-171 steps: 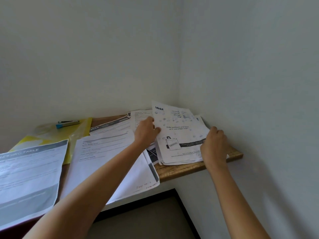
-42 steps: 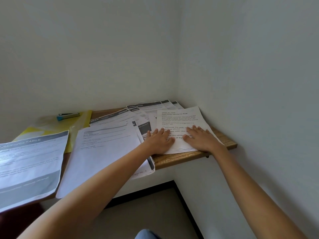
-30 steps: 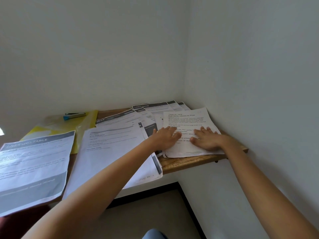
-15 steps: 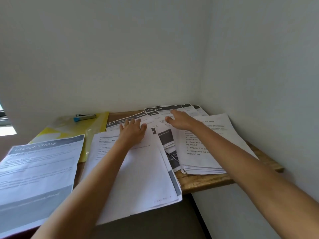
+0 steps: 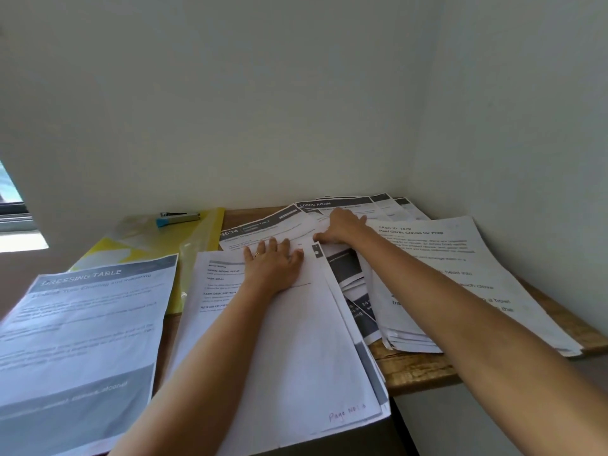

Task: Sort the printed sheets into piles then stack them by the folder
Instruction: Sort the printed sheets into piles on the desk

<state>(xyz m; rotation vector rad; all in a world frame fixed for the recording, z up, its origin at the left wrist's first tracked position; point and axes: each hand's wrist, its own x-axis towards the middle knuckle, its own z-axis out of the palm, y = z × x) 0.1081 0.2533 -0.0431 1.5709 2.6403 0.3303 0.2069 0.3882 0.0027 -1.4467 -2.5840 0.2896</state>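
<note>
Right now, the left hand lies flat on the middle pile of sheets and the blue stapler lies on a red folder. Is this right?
Not quite: the folder is yellow, not red. The head view shows the blue stapler lying on it, and the left hand does lie flat on the middle pile of sheets.

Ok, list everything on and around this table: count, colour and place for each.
table: one, brown wood, in the corner
folder: one, yellow, back left
stapler: one, blue, on the folder
Dressing Table sheet: one showing, white and grey, front left
middle pile: several sheets, white, centre
fanned sheets: several, white with dark headers, back centre
Peel Garlic pile: several sheets, white, right
window: one, far left edge
left hand: one, flat on the middle pile
right hand: one, on the fanned sheets
</note>
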